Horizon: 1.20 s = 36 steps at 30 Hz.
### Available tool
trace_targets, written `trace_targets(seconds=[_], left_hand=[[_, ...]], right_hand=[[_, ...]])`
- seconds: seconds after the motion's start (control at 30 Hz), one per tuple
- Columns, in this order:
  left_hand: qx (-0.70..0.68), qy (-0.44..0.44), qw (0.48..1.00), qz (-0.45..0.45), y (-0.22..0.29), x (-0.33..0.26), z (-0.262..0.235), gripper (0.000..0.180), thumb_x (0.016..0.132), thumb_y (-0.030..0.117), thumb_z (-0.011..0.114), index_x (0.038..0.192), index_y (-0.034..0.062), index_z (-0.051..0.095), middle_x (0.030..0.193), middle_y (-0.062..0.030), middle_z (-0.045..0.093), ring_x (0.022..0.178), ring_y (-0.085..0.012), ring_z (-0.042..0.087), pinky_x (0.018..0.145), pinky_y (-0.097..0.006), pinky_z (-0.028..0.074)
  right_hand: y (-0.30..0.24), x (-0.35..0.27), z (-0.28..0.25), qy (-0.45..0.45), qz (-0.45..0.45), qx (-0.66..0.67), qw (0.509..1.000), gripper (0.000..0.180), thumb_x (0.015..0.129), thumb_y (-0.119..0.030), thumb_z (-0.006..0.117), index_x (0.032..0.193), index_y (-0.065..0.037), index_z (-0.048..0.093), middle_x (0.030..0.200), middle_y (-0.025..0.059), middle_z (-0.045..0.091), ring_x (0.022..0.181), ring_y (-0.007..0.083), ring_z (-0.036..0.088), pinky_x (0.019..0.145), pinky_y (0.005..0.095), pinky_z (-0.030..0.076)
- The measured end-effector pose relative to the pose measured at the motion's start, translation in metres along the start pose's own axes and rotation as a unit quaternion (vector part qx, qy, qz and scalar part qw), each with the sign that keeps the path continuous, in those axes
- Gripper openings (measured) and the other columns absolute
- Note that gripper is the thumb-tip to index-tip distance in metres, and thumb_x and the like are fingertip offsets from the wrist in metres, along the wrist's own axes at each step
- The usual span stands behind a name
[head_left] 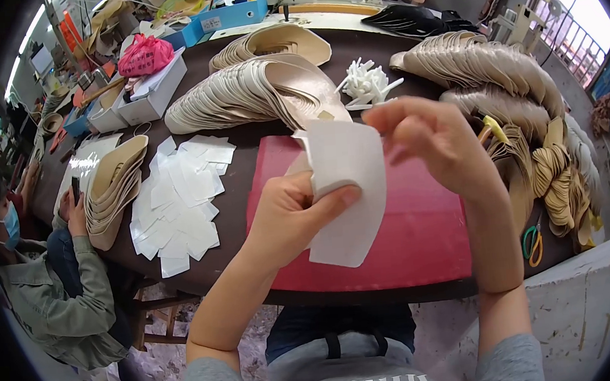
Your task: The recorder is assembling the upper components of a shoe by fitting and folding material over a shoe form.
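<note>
Left hand (pixel 285 217): raised before the chest, forearm rising from the lower edge, fingers curled inward, thumb (pixel 331 201) extended rightward and pressed flat in a pinch. Right hand (pixel 434 141): held higher and just to the right of the left, wrist bent, fingers curved toward the left hand, fingertips closed in a grip.

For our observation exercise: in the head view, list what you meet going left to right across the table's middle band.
Stack of tan insoles → loose white paper pieces → left hand → white sheet → right hand → green-handled scissors.
</note>
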<state>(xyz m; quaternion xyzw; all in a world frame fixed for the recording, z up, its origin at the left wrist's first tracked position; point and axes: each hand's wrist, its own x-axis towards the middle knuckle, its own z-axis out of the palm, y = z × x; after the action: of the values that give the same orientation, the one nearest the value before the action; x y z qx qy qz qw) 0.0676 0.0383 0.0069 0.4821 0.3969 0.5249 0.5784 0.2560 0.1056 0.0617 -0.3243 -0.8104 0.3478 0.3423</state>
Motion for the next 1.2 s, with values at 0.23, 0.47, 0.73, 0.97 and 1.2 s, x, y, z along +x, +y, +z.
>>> trace_targets(seconds=[0.23, 0.47, 0.73, 0.97, 1.2], left_hand=[[0.157, 0.111, 0.979, 0.072, -0.007, -0.003, 0.002, 0.011, 0.084, 0.007, 0.068, 0.088, -0.0029, 0.068, 0.075, -0.0079, 0.068, 0.058, -0.0098, 0.06, 0.051, -0.019, 0.048], [0.063, 0.152, 0.983, 0.082, -0.018, -0.008, 0.001, 0.015, 0.082, 0.007, 0.069, 0.093, -0.0039, 0.067, 0.077, -0.0081, 0.069, 0.061, -0.0112, 0.062, 0.053, -0.02, 0.05], [-0.012, 0.179, 0.977, 0.115, -0.006, -0.015, -0.002, 0.028, 0.081, 0.004, 0.058, 0.109, -0.0006, 0.06, 0.104, -0.0137, 0.067, 0.084, -0.0171, 0.065, 0.076, -0.028, 0.051], [0.175, 0.13, 0.938, 0.27, 0.017, -0.007, -0.041, 0.023, 0.082, 0.0, 0.054, 0.103, 0.002, 0.063, 0.092, -0.0073, 0.066, 0.076, -0.0119, 0.058, 0.074, -0.024, 0.046], [0.507, 0.109, 0.807, 0.282, 0.038, -0.053, -0.046, 0.018, 0.087, 0.003, 0.056, 0.101, 0.0014, 0.066, 0.074, -0.0019, 0.065, 0.062, -0.0065, 0.05, 0.06, -0.019, 0.042]], right_hand=[[0.016, -0.039, 0.029, 0.088, 0.087, 0.162, 0.979, 0.008, 0.083, -0.002, 0.066, 0.088, 0.004, 0.066, 0.077, 0.0052, 0.063, 0.067, 0.0088, 0.053, 0.063, 0.02, 0.045], [0.015, -0.037, 0.057, 0.172, -0.01, 0.144, 0.975, 0.006, 0.08, -0.006, 0.067, 0.082, 0.0, 0.066, 0.07, 0.0041, 0.062, 0.056, 0.0099, 0.048, 0.051, 0.0226, 0.04], [-0.01, -0.033, 0.065, 0.082, 0.036, 0.06, 0.994, 0.005, 0.077, 0.002, 0.066, 0.081, 0.002, 0.065, 0.068, 0.0027, 0.061, 0.059, 0.0083, 0.049, 0.055, 0.021, 0.042], [-0.004, -0.02, 0.049, 0.052, 0.014, 0.04, 0.998, 0.003, 0.077, -0.003, 0.067, 0.077, -0.002, 0.064, 0.069, 0.0042, 0.061, 0.054, 0.0107, 0.047, 0.05, 0.0236, 0.04], [-0.013, -0.028, 0.047, 0.084, -0.048, 0.04, 0.995, 0.008, 0.082, -0.004, 0.069, 0.083, 0.003, 0.067, 0.072, 0.0058, 0.064, 0.057, 0.0098, 0.051, 0.054, 0.0212, 0.043]])
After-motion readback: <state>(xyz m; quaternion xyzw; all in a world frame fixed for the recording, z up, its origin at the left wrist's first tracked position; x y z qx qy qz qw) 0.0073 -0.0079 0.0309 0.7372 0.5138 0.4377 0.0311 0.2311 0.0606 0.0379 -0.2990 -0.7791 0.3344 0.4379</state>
